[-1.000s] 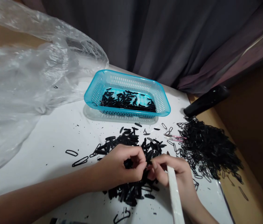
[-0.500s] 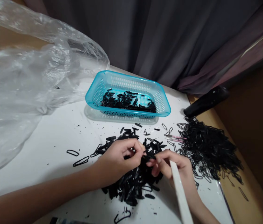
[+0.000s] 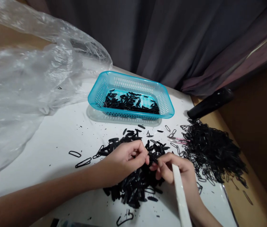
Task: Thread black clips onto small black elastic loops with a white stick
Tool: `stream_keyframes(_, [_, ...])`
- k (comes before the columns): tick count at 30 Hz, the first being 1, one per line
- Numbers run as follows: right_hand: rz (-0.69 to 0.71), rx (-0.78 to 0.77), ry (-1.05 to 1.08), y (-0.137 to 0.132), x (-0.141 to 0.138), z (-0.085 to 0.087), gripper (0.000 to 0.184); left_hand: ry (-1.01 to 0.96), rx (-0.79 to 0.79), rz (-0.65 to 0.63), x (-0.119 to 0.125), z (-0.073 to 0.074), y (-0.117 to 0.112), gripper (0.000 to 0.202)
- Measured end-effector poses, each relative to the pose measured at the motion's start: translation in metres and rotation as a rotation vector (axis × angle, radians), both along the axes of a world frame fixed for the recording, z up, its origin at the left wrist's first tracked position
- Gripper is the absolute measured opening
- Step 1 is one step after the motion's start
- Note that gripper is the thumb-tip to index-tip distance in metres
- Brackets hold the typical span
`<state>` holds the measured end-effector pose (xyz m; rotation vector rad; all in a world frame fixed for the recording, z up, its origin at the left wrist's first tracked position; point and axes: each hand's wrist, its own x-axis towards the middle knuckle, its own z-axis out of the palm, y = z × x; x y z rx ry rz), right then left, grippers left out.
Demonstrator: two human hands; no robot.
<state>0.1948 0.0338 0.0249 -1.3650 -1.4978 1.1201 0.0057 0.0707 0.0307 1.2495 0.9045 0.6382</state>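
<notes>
My left hand [image 3: 124, 162] and my right hand [image 3: 173, 168] meet over a pile of small black plastic pieces [image 3: 135, 183] on the white table [image 3: 53, 138]. Both hands pinch one small black piece [image 3: 152, 157] between their fingertips. A white strip [image 3: 180, 198] runs along my right hand and wrist. A turquoise perforated basket [image 3: 165, 102] behind the pile holds more black pieces [image 3: 128, 102].
A heap of thin black loops [image 3: 211, 149] lies at the right, with a pink-handled tool [image 3: 179, 140] beside it. A black handle [image 3: 209, 102] rests at the table's far right edge. A large clear plastic bag [image 3: 24, 78] covers the left. Loose loops [image 3: 82, 163] lie scattered.
Both hands have lifted slightly off the pile and shifted a little toward the far side, fingertips still together on a black piece.
</notes>
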Motion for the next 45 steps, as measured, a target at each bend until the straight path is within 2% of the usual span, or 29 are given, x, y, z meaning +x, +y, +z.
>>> stream_keyframes(4, [-0.051, -0.116, 0.092, 0.002, 0.004, 0.003, 0.011, 0.048, 0.0, -0.03, -0.004, 0.003, 0.003, 0.016])
stream_keyframes(7, [-0.162, -0.111, 0.167, 0.006, 0.009, 0.009, 0.013, 0.015, 0.049, 0.02, -0.008, 0.004, 0.007, 0.017])
stream_keyframes(9, [-0.206, -0.105, 0.19, 0.008, 0.012, 0.013, 0.017, 0.024, 0.052, -0.018, -0.01, 0.005, 0.009, 0.017])
stream_keyframes(13, [-0.124, -0.196, 0.261, 0.009, 0.013, 0.016, 0.021, 0.113, 0.039, -0.123, -0.01, 0.009, 0.008, 0.02])
stream_keyframes(17, [-0.081, -0.31, 0.364, 0.01, 0.011, 0.016, 0.026, 0.095, 0.116, -0.095, -0.008, 0.009, 0.005, 0.011])
stream_keyframes(22, [-0.03, -0.353, 0.393, 0.009, 0.008, 0.015, 0.027, 0.102, 0.229, -0.062, -0.006, 0.006, 0.001, 0.008])
stream_keyframes(26, [0.038, -0.279, 0.29, 0.005, 0.006, 0.015, 0.023, 0.1, 0.171, -0.061, -0.006, 0.007, -0.001, 0.017])
stream_keyframes(29, [0.089, -0.122, 0.15, 0.004, 0.005, 0.014, 0.02, 0.134, 0.129, -0.068, -0.006, 0.008, 0.0, 0.019])
stream_keyframes(32, [0.14, 0.01, 0.072, 0.003, 0.004, 0.013, 0.02, 0.127, 0.16, -0.097, -0.006, 0.008, 0.002, 0.024])
stream_keyframes(34, [0.16, 0.013, 0.085, 0.002, 0.004, 0.012, 0.021, 0.127, 0.194, -0.081, -0.006, 0.007, 0.002, 0.027])
stream_keyframes(39, [0.227, -0.117, 0.122, 0.003, 0.006, 0.015, 0.025, 0.118, 0.272, -0.049, -0.005, 0.003, 0.002, 0.022])
stream_keyframes(42, [0.263, -0.103, 0.071, 0.006, 0.006, 0.017, 0.04, 0.106, 0.412, -0.023, -0.003, -0.001, 0.001, 0.018])
stream_keyframes(45, [0.265, -0.052, 0.007, 0.008, 0.004, 0.016, 0.036, 0.082, 0.56, -0.051, -0.001, -0.007, -0.001, 0.015])
